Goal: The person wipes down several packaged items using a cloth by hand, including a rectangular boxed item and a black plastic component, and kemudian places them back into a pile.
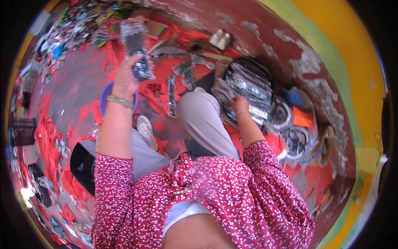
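Note:
Out in front to the left, my left hand (126,76) is closed round a long dark packet in clear plastic wrap (134,41). The packet points away from me, and its glossy near end hangs beside my fingers. My right hand (239,104) is at the near side of a black basket (268,71), its fingers curled. Shiny plastic-wrapped packs (251,89) fill that basket. Some grey crumpled material (223,90) lies by my right fingertips; whether they grip it is unclear. Under my left forearm stands a purple bucket (104,101), partly hidden.
Right of the basket are wheel-like round parts (295,141) and an orange piece (302,117). Tools with wooden handles (217,57) and white cylinders (220,39) lie ahead, near the peeling red wall (309,62). A black bin (83,168) stands left; scraps heap up far left.

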`<state>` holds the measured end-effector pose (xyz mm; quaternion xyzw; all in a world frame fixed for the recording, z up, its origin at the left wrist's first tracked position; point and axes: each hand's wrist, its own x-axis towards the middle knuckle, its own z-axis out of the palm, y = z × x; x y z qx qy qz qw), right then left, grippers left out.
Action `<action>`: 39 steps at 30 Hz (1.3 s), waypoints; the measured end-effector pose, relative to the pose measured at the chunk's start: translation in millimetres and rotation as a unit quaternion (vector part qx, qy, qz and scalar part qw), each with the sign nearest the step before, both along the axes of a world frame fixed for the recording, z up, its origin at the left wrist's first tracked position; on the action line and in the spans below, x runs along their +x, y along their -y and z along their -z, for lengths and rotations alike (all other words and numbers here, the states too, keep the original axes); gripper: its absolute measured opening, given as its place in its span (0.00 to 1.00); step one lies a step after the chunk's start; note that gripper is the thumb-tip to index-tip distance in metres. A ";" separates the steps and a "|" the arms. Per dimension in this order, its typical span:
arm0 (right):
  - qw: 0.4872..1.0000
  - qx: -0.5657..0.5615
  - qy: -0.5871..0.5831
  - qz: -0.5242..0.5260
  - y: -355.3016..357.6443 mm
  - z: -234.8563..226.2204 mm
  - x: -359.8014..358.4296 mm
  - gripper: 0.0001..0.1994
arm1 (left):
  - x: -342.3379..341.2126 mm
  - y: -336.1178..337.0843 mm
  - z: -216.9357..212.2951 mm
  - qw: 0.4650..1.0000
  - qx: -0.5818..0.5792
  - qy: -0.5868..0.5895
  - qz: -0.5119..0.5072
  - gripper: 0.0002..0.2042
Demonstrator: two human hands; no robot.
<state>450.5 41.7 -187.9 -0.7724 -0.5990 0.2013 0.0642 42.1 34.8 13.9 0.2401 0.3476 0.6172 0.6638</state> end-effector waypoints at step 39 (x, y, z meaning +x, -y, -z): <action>0.713 -0.066 -0.685 -0.133 -35.3 -233.7 -316.4 0.23 | 12.8 -2.3 -8.7 0.789 0.276 -0.483 -0.261 0.12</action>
